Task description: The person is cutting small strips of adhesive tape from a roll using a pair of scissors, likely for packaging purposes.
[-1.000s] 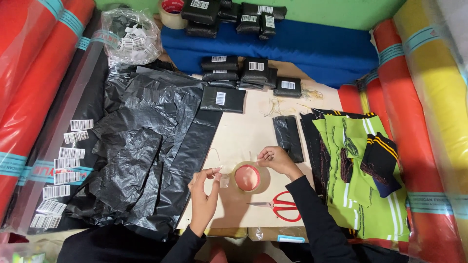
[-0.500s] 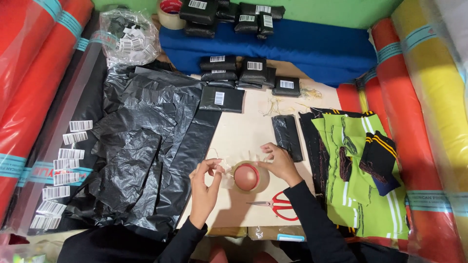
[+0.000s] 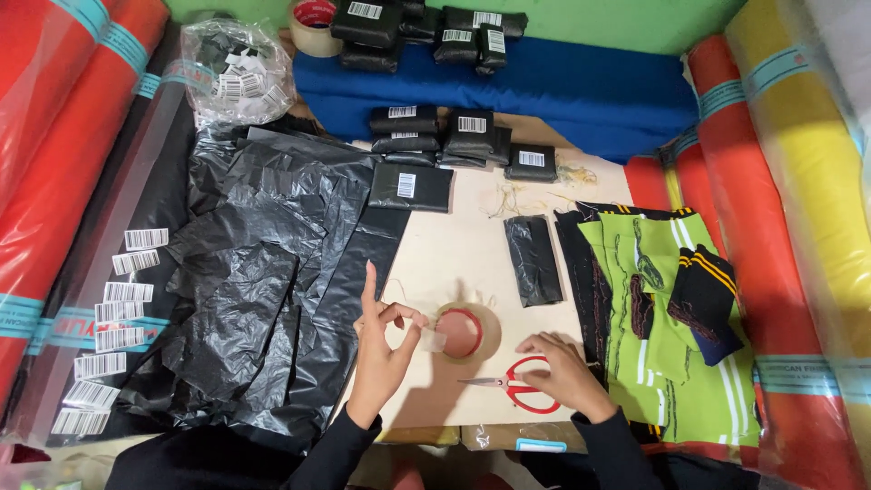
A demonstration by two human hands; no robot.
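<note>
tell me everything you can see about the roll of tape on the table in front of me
The roll of tape is clear packing tape wound on a red-lined core, lying flat on the pale tabletop. A strip is pulled off its left side and pinched in the left hand. The red-handled scissors lie just to its lower right, under the right hand, which does not touch the roll. Black plastic bags lie to its left.
</note>
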